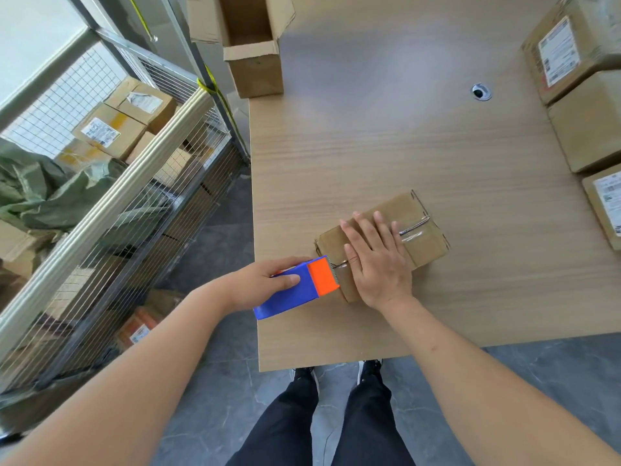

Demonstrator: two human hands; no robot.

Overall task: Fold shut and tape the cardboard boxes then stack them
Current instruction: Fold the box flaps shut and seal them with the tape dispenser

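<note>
A small cardboard box (386, 240) lies closed on the wooden surface (403, 146), near its front edge, with clear tape (411, 235) running along the top seam. The right hand (376, 260) lies flat on the box lid, fingers (381, 223) straight and spread, pressing down on the flaps. The left hand (265, 280) grips a blue and orange tape dispenser (302, 285), fingers over its top and thumb curled along the blue side. The dispenser's orange head and serrated blade touch the near end of the box, just beside the right hand's thumb.

At the far left of the surface stands a tall open box (252, 52) with its flaps up. Along the right edge sit several closed boxes (584, 105), some bearing white shipping labels (557, 50). To the left, a wire-mesh cart (117, 203) holds more labelled cartons and green sacking. Below, dark trousers and shoes stand on a grey floor.
</note>
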